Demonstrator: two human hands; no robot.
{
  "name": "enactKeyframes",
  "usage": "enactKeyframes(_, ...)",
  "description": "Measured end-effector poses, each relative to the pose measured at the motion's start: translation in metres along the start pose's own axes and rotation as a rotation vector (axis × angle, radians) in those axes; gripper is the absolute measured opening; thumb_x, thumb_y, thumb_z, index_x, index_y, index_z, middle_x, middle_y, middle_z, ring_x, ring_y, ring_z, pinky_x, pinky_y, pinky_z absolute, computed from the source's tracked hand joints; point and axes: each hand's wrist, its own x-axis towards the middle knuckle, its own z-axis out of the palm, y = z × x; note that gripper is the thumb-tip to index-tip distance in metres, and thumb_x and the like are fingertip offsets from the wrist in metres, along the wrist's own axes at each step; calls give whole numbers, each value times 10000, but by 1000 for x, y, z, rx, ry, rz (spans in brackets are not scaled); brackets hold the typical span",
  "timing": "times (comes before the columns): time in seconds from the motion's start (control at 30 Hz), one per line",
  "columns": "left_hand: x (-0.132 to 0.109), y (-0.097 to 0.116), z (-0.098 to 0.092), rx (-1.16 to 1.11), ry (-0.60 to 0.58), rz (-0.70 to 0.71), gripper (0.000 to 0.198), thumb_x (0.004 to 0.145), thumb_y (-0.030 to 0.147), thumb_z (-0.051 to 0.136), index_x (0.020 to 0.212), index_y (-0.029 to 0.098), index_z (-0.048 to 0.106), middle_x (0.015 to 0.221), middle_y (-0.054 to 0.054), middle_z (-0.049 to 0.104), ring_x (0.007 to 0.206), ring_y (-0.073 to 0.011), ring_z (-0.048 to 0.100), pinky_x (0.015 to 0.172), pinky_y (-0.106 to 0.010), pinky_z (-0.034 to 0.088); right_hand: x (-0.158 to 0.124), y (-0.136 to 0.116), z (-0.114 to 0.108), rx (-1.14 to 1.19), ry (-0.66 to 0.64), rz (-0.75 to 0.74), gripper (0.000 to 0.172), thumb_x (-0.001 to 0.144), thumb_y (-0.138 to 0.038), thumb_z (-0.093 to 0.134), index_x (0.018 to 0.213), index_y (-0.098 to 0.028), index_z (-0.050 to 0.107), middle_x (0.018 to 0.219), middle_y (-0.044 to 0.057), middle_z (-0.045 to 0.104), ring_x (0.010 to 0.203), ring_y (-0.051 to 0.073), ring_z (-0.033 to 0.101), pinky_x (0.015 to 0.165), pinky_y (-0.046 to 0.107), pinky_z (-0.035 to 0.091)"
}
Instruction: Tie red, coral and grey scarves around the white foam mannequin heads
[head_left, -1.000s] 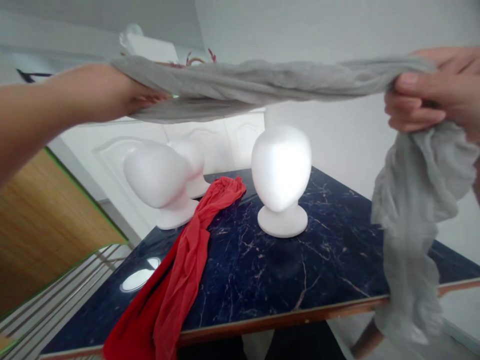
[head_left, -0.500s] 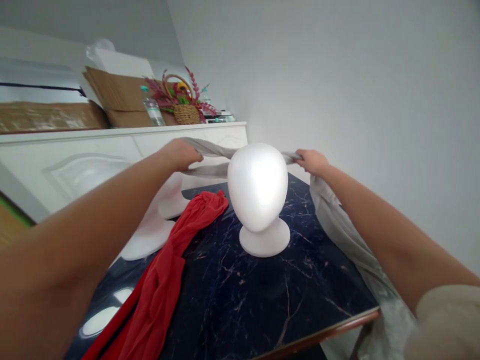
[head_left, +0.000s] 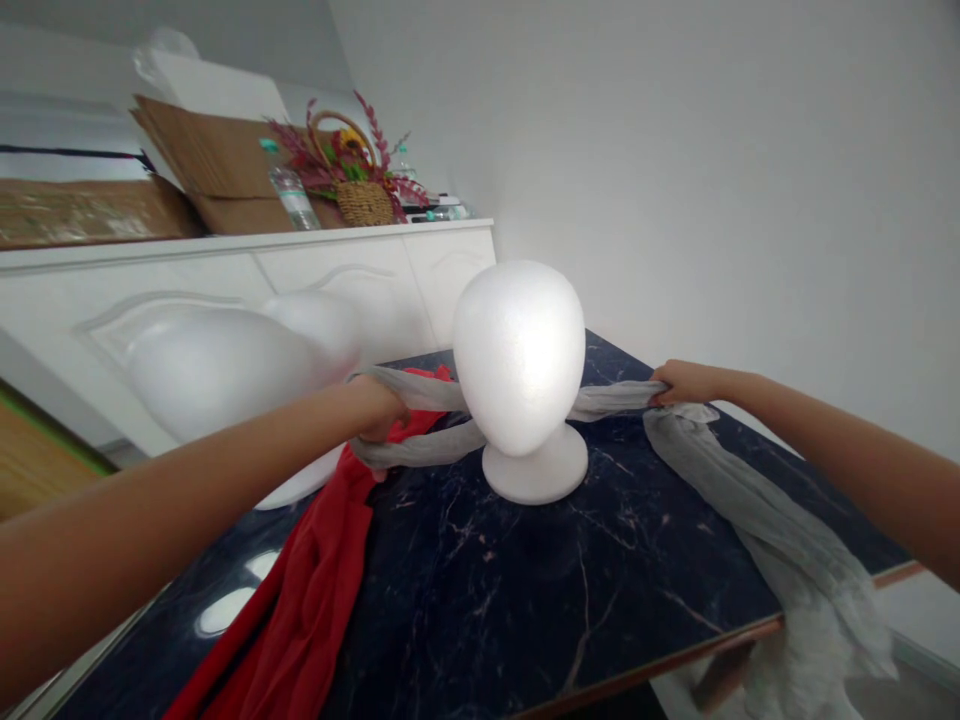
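A white foam mannequin head (head_left: 519, 355) stands upright on the dark marbled table. Behind its neck runs a grey scarf (head_left: 735, 490), stretched out to both sides. On the left, my left hand (head_left: 381, 408) is closed inside a loop of the scarf, with one strand above and another below. My right hand (head_left: 671, 382) pinches the scarf on the right, and the long loose end drops from there over the table's front edge. Part of the scarf is hidden behind the mannequin head. A red scarf (head_left: 322, 570) lies bunched on the table below my left hand.
Two more white mannequin heads (head_left: 217, 365) stand at the left, partly behind my forearm. A white cabinet (head_left: 337, 255) beyond holds cardboard boxes (head_left: 217, 160), a plastic bottle (head_left: 292, 195) and a flower basket (head_left: 364, 203). A wall (head_left: 712, 200) borders the right side.
Both hands have come down with the scarf, from the mannequin head's upper part to about its lower part. My right hand has also moved outward to the right.
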Motion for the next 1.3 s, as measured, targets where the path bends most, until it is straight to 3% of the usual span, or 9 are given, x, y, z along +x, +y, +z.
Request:
enactKeyframes(0.1, -11, 24, -6, -207, -336, 104, 521, 427, 358, 935, 885, 164, 782, 1153, -152, 720, 1238, -421, 535, 1085, -565, 350, -18, -15, -6, 27, -50, -23, 283, 710, -414, 684, 804, -151, 726, 818, 96, 706, 816, 267, 654, 676, 300, 460)
enactKeyframes(0.17, -19, 40, -10, -398, -555, 241, 598, 475, 447, 915, 988, 178, 766, 1040, -99, 758, 1117, -335, 630, 1018, -466, 459, -31, -30, -12, 91, -95, -39, 401, 655, -504, 722, 853, -155, 731, 902, 101, 704, 874, 291, 651, 681, 308, 479)
enactKeyframes(0.27, -28, 61, -10, -705, -711, 407, 625, 616, 557, 826, 1101, 174, 731, 1010, -88, 767, 996, -277, 690, 878, -363, 555, -49, -58, -20, 231, -184, -101, 493, 619, -558, 748, 922, -170, 728, 995, 93, 700, 921, 304, 650, 687, 317, 494)
enactKeyframes(0.43, -36, 92, 18, -1139, -462, 491, 412, 772, 485, 708, 1045, 178, 749, 1137, -73, 738, 1114, -255, 652, 993, -316, 500, -64, -113, -17, 441, -223, -79, 221, 706, -420, 713, 739, -204, 743, 801, 43, 724, 814, 260, 670, 639, 300, 486)
enactKeyframes(0.67, -33, 140, 51, -1461, -108, 270, 411, 636, 326, 788, 1001, 141, 748, 1063, -111, 743, 1051, -293, 666, 933, -361, 527, -69, -190, 19, 1229, -247, 124, 110, 727, -240, 772, 790, -183, 702, 762, 16, 717, 621, 144, 632, 528, 222, 496)
enactKeyframes(0.83, -36, 162, 55, -1501, 4, 184, 411, 640, 366, 742, 979, 134, 737, 1000, -128, 743, 947, -293, 683, 853, -383, 551, -75, -218, 30, 1713, -305, 139, 42, 845, -135, 624, 851, -147, 664, 763, 30, 705, 670, 112, 654, 702, 207, 564)
enactKeyframes(0.93, -33, 168, 58, -1458, 89, 98, 394, 636, 266, 702, 996, 109, 723, 1015, -145, 737, 952, -307, 672, 851, -406, 544, -82, -223, 28, 1837, -342, 118, 248, 961, -232, 478, 827, -131, 661, 789, 66, 710, 702, 114, 659, 743, 196, 551)
enactKeyframes(1.13, -23, 172, 64, -1429, 127, 35, 387, 623, 165, 633, 997, 125, 725, 930, -101, 745, 868, -282, 675, 726, -353, 552, -89, -205, 26, 1439, -314, -8, 276, 929, -371, 518, 818, -158, 654, 913, 88, 716, 827, 173, 676, 845, 299, 538)
enactKeyframes(1.3, -22, 174, 62, -1491, 138, 48, 492, 648, 188, 667, 1132, 104, 685, 1004, -121, 734, 898, -282, 676, 743, -360, 556, -99, -196, 24, 511, 384, -313, 189, 841, -343, 658, 961, -206, 606, 835, 25, 653, 662, 158, 576, 618, 267, 438)
